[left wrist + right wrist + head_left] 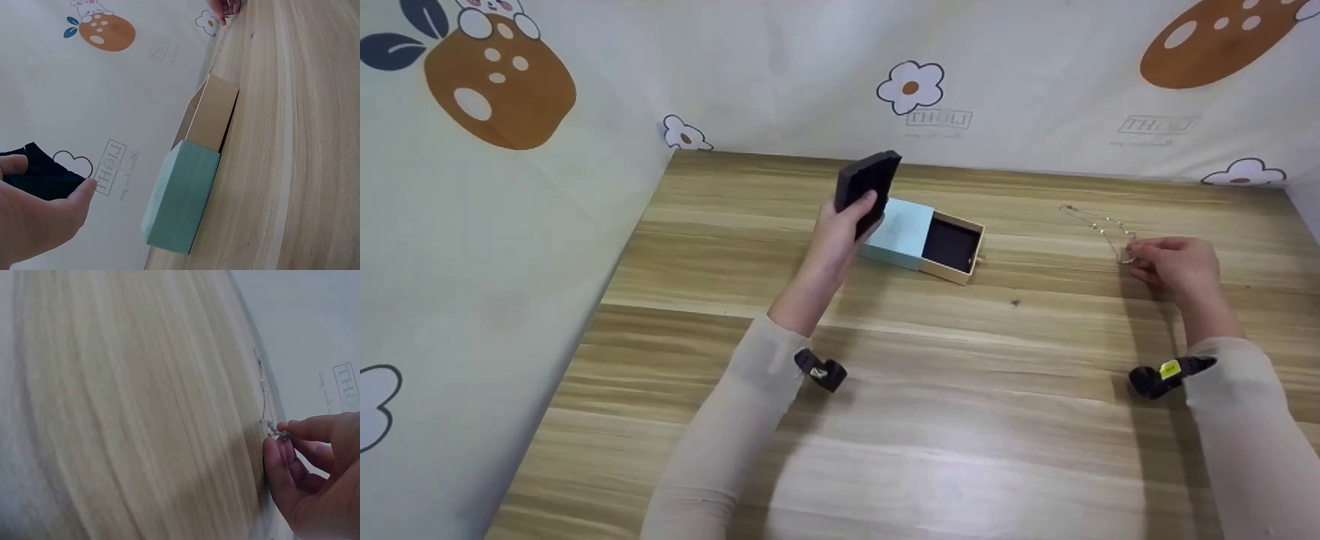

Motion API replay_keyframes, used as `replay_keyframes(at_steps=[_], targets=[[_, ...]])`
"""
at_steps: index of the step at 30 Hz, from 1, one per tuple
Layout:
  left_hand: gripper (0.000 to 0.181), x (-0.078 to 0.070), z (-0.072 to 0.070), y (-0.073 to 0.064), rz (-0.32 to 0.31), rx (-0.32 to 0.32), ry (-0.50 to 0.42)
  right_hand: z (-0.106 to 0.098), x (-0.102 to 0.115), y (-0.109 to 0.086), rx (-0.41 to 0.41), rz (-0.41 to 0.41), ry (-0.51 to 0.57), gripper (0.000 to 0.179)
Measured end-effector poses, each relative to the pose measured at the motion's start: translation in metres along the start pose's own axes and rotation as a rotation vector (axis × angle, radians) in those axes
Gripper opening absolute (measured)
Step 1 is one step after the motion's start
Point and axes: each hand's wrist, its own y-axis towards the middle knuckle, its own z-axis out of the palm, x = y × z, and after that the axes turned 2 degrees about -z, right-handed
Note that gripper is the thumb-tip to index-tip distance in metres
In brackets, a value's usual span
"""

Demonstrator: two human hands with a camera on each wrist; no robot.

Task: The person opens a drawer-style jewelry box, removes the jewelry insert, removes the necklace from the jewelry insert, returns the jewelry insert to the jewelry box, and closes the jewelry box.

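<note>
My left hand (834,236) grips a thin black rectangular pad (864,187), thumb across its face, raised above the table. In the left wrist view this pad (42,179) shows a notched edge. Just behind and right of that hand lies a light blue sliding gift box (906,231), its beige drawer (948,270) pulled partway out to the right, with a dark inside. On the right, my right hand (1181,264) pinches the pendant end of a fine silvery necklace (1101,225). The necklace's chain (264,389) trails away across the wood toward the back.
The wood-grain table (945,390) meets a pale printed cloth (780,82) at the back and left. A small dark mark (1015,303) shows on the wood between the drawer and my right hand. Each wrist wears a black camera (825,372) on a strap.
</note>
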Motion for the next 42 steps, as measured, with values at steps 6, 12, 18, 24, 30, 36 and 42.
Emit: replay_keyframes(at_steps=[6,12,18,24,30,36,42], targets=[[0.050,0.001,0.000,0.001,-0.016,-0.012,-0.002,-0.006,-0.005,0.001,-0.066,-0.043,-0.306,0.015],[0.051,0.002,0.000,0.002,-0.024,-0.039,0.027,-0.007,-0.004,-0.002,-0.122,-0.079,-0.366,0.039],[0.050,0.002,0.003,0.002,-0.050,-0.037,0.061,0.000,0.005,-0.010,-0.071,-0.143,-0.317,0.028],[0.048,0.004,0.004,0.002,-0.057,-0.029,0.107,0.018,0.019,-0.018,0.010,-0.196,-0.229,0.010],[0.041,0.006,0.005,0.002,-0.042,-0.010,0.131,0.037,0.031,-0.026,0.050,-0.259,-0.302,0.032],[0.037,0.006,0.007,0.001,-0.048,0.003,0.142,0.058,0.043,-0.032,0.118,-0.275,-0.286,0.030],[0.038,0.007,0.009,0.000,-0.061,0.009,0.153,0.081,0.054,-0.042,0.183,-0.318,-0.241,0.029]])
